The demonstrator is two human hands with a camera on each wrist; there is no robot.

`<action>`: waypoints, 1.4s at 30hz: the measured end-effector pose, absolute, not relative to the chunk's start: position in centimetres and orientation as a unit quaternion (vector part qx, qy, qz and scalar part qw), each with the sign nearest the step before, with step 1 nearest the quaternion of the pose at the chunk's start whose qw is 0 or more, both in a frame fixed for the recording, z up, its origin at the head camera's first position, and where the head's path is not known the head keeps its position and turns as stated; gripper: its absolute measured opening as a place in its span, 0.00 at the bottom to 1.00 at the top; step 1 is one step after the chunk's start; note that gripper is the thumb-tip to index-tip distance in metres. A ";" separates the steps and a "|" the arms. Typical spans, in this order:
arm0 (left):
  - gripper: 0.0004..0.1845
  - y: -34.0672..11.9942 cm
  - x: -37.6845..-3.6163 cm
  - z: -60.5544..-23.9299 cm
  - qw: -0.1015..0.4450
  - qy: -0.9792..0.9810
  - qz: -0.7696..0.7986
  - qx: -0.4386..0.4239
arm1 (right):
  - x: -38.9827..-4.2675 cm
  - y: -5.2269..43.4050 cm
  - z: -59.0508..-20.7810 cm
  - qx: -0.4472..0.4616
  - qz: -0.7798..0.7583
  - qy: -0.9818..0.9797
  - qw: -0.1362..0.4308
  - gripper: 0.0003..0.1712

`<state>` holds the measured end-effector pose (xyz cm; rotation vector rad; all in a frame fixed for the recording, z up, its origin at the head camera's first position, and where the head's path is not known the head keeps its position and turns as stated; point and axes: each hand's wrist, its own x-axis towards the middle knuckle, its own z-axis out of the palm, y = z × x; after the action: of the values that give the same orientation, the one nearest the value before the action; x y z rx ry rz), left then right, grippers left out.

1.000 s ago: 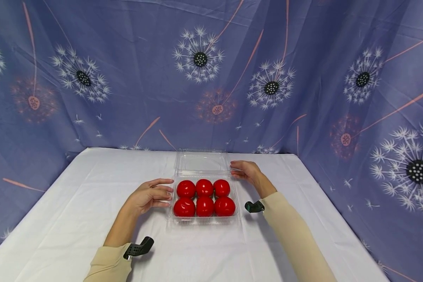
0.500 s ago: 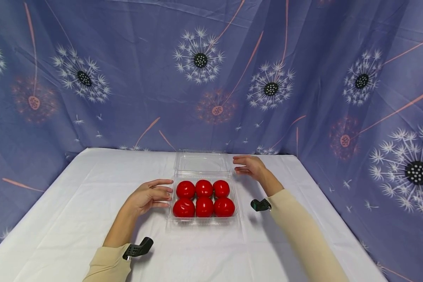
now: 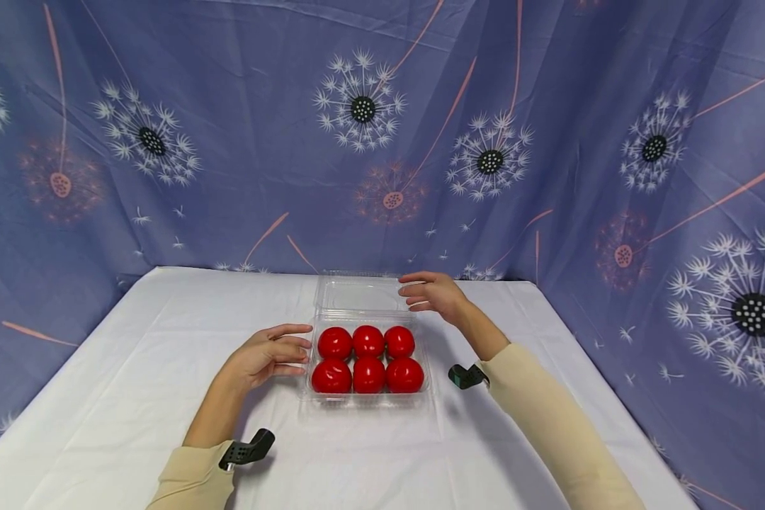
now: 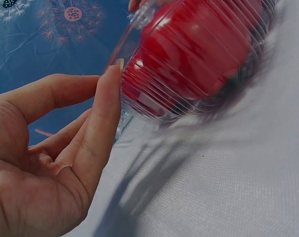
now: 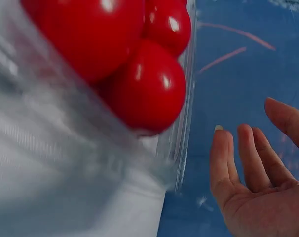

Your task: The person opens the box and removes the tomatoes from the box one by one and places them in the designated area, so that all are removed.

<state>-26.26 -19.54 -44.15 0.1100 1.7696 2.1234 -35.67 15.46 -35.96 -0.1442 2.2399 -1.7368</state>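
On the white tablecloth [image 3: 134, 375], left hand [image 3: 264, 356] fingers straight, touching tomato container [image 3: 367, 397], right hand [image 3: 432, 292] loosely spread, empty.

The head view looks forward and down over both hands; each wrist view sits close beside its hand, sharing the tomato box [image 3: 367, 358] between them.

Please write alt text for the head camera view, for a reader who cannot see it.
A clear plastic clamshell box holding six red tomatoes sits on a white tablecloth, its lid folded open at the back. The left hand rests against the box's left side with fingers straight; the right hand hovers open at the lid's right edge. Behind hangs a blue dandelion-print cloth.
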 end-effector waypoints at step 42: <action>0.37 -19.1 -26.2 -43.7 0.178 0.618 0.765 0.017 | -30.7 5.0 -37.0 -0.249 -0.432 0.859 0.116 0.34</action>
<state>-26.19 -19.15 -43.75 0.0469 1.7490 2.1654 -30.75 5.02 -37.05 -0.7302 2.5150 -1.2650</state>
